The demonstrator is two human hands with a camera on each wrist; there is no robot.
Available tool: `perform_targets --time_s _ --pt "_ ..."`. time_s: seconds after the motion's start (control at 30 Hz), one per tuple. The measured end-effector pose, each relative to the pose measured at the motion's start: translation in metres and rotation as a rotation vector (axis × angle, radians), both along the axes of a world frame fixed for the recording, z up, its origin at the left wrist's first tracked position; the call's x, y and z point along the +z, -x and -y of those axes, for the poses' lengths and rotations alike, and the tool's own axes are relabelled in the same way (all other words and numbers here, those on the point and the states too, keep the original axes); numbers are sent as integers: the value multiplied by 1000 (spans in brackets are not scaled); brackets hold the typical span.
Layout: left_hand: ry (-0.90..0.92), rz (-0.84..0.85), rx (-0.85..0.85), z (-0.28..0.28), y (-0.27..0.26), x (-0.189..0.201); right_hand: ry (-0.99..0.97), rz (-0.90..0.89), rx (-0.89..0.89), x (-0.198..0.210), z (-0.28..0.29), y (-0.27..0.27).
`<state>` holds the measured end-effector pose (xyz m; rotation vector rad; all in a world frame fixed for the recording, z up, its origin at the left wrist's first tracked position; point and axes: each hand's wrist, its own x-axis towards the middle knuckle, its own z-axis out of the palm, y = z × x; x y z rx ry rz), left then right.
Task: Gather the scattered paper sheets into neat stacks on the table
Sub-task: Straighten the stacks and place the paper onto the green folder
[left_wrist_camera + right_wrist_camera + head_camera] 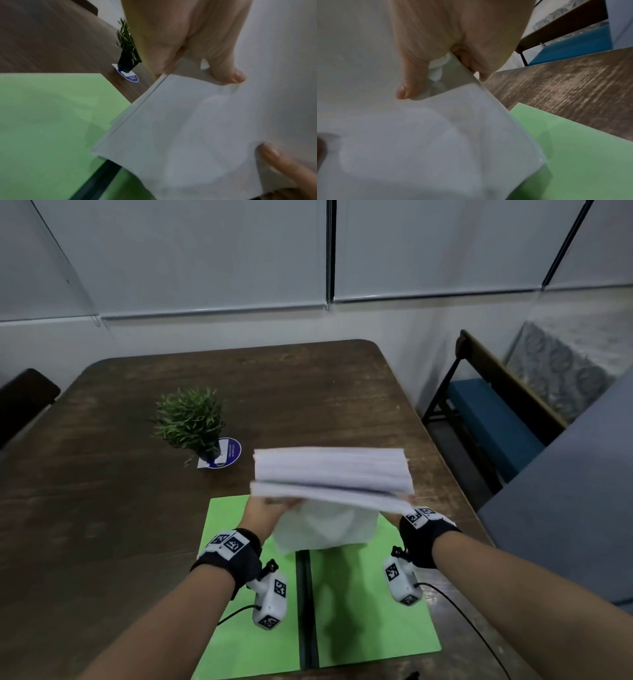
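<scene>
A thick bundle of white paper sheets (330, 474) is held upright in the air above two green sheets (373, 604) lying on the brown table (102, 474). My left hand (265, 506) grips the bundle's left side, and my right hand (406, 510) grips its right side, mostly hidden behind the paper. In the left wrist view my left hand (197, 63) pinches the paper bundle (188, 128) with the thumb on the near face. In the right wrist view my right hand (440, 70) pinches the paper bundle (419, 135) the same way.
A small potted plant (190, 422) stands on a blue round sticker (227, 453) left of the bundle. A chair with a blue seat (493, 422) stands past the table's right edge. A dark chair back (24, 398) shows at the far left.
</scene>
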<state>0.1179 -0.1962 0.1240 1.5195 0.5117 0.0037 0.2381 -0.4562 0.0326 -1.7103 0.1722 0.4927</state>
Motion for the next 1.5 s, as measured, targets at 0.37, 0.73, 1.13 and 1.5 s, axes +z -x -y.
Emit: perform_targets --time_s 0.37,0.73,1.13,1.5 --pt "18 241 278 40 -27 30 -185 288 -212 99 -43 22" --pt "-102 212 50 43 -13 8 -198 269 -225 102 -11 29" --pt "-306 462 25 35 -27 36 -199 256 -186 147 -12 32" --pt "-420 415 57 41 -18 40 -146 -121 -63 200 0 30"
